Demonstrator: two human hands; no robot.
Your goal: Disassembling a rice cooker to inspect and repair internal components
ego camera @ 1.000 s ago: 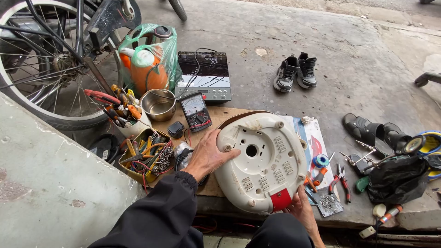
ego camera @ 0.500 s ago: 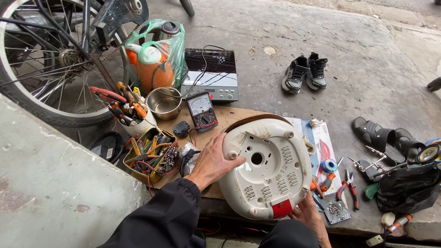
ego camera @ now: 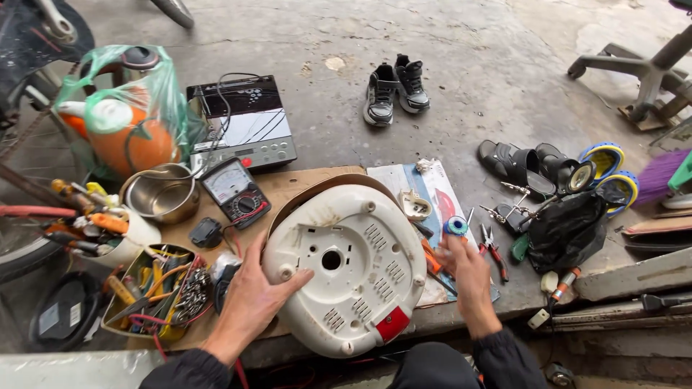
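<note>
An upturned round white plastic cooker body (ego camera: 344,268) is being steadied on a sheet of brown cardboard (ego camera: 292,185).

The cooker's left rim is being pressed by the left hand (ego camera: 254,297), its fingers spread flat and closed around nothing. Just right of the cooker, the right hand (ego camera: 466,269) is being held open and empty above a printed paper sheet (ego camera: 425,189), near a blue spool (ego camera: 455,226) and red-handled pliers (ego camera: 493,249). Behind the cooker a dial multimeter (ego camera: 234,189) and a steel bowl (ego camera: 163,193) are being kept; left of it, a tray of tools (ego camera: 153,293).
</note>
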